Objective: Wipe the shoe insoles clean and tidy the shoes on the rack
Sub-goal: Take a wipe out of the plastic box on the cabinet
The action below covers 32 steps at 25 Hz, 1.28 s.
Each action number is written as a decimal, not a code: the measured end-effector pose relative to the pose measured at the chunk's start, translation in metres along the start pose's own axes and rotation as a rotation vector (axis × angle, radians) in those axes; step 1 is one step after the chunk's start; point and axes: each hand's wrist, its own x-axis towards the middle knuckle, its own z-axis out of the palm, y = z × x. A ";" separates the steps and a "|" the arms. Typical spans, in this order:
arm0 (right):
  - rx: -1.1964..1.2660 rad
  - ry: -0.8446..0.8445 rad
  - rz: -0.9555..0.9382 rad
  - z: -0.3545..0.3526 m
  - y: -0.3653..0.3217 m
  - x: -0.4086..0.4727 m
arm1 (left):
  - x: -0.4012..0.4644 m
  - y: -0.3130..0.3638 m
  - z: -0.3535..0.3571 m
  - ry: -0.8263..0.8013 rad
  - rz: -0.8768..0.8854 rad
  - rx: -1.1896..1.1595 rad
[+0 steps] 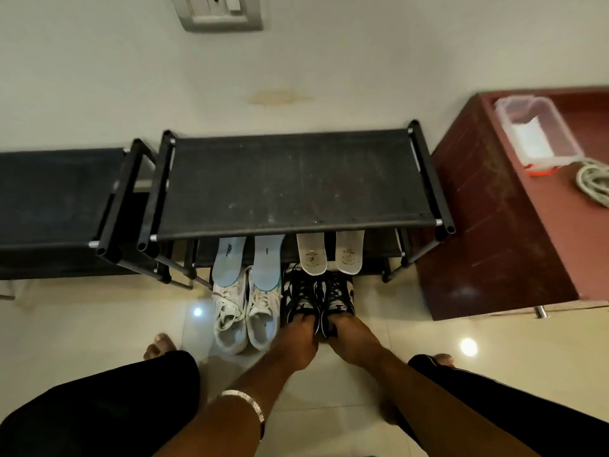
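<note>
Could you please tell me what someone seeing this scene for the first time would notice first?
The eye lands on the left hand and right hand, each gripping the heel end of one black-and-white sneaker on the floor before the black shoe rack. Just behind them, two white insoles lean against the rack. To their left, light blue insoles stand in a pair of white sneakers.

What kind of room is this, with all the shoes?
Probably a home entryway or hallway. A black shoe rack stands against a plain wall with a switch plate, and white sneakers sit on a shiny tiled floor.
</note>
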 end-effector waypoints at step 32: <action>-0.273 0.575 0.083 -0.292 0.007 -0.201 | -0.093 0.266 -0.186 0.392 0.503 0.294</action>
